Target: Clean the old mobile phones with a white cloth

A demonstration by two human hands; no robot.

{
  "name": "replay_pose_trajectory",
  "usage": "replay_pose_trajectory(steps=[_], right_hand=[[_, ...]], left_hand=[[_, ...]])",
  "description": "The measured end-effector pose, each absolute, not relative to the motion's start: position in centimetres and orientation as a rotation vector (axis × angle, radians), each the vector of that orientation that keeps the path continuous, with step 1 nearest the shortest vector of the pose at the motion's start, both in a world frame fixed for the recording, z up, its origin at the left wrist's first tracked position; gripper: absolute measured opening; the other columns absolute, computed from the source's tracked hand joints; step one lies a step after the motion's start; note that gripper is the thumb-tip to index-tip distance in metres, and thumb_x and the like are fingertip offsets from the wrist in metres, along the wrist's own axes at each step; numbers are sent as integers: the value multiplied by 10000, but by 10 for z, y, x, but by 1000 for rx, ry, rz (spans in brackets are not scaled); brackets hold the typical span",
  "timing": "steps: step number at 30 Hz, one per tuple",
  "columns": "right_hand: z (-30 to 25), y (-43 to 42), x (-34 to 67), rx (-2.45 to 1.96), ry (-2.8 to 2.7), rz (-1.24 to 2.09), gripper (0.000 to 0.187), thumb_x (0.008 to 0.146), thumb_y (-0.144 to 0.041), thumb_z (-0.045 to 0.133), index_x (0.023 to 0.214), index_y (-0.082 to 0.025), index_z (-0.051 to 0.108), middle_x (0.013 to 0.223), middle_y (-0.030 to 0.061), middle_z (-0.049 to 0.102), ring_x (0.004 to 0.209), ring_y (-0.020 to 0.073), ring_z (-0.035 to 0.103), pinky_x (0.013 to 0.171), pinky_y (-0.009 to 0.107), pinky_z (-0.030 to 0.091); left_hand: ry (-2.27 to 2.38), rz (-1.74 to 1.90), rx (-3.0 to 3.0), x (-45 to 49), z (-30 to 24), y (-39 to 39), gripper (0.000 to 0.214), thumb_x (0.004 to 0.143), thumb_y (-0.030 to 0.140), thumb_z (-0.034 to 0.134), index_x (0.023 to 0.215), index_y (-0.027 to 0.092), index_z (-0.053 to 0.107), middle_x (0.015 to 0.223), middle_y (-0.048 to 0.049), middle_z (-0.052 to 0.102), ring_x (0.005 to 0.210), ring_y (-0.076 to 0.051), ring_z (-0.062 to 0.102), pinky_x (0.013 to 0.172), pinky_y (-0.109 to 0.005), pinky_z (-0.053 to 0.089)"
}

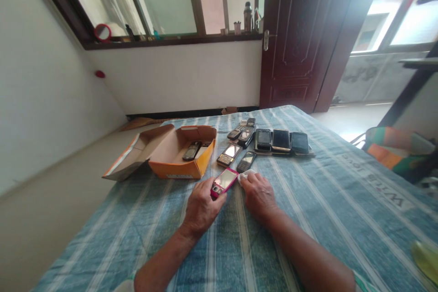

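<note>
My left hand (pixel 202 205) is closed round the lower end of a pink mobile phone (pixel 225 180), its screen facing up. At the phone's upper right edge, my right hand (pixel 259 195) pinches a crumpled white tissue or cloth (pixel 245 175). Just beyond lie a dark keypad phone (pixel 246 162) and a gold-edged keypad phone (pixel 229 154). Several more keypad phones (pixel 245 134) overlap behind those. To their right, touchscreen phones (pixel 281 140) are laid side by side in stacks.
An open orange cardboard box (pixel 178 169) with a few phones (pixel 192 151) inside stands on the left, its lid (pixel 137 153) folded outward. Blue striped cloth (pixel 308 219) covers the surface. A dark red door (pixel 301 32) and a window sill (pixel 171 42) are beyond.
</note>
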State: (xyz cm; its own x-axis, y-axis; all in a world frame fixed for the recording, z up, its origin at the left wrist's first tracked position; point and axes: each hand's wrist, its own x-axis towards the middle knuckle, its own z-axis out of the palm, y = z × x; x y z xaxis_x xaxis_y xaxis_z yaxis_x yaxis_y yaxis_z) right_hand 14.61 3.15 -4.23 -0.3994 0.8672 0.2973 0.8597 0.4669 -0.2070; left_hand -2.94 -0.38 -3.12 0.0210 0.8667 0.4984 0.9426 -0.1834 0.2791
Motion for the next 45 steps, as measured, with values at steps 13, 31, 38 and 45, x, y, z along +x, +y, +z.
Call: replay_pose_trajectory(steps=[13, 31, 38, 45], right_hand=[[-44, 32, 142, -1467, -2391, -12, 239, 924, -139, 456, 968, -191, 685, 938, 99, 645, 918, 247, 548, 721, 340, 395], [-42, 30, 136, -1457, -2421, -24, 246, 888, -103, 486, 957, -147, 718, 969, 143, 655, 887, 264, 569, 716, 369, 446], [-40, 22, 131, -1444, -2478, -65, 228, 851, -63, 504, 891, -136, 716, 890, 132, 670, 829, 261, 593, 644, 344, 455], [-37, 12, 127, -1413, -2540, -71, 228, 809, -42, 498, 865, -125, 703, 839, 130, 672, 752, 250, 606, 596, 332, 441]], left_hand=[[-2002, -907, -2183, 5, -15, 48, 153, 740, 222, 666, 869, 172, 600, 820, -47, 665, 815, -211, 632, 762, -309, 490], [-2136, -513, -2297, 31, -12, 93, 319, 694, 306, 674, 973, 199, 561, 894, -50, 686, 851, -224, 658, 683, -269, 442], [-2148, -318, -2324, 39, -3, 93, 376, 669, 266, 671, 1014, 184, 548, 931, -92, 703, 886, -255, 671, 691, -287, 457], [-2176, -228, -2290, 48, -3, 97, 396, 676, 189, 643, 1057, 164, 535, 928, -130, 697, 895, -287, 679, 708, -324, 478]])
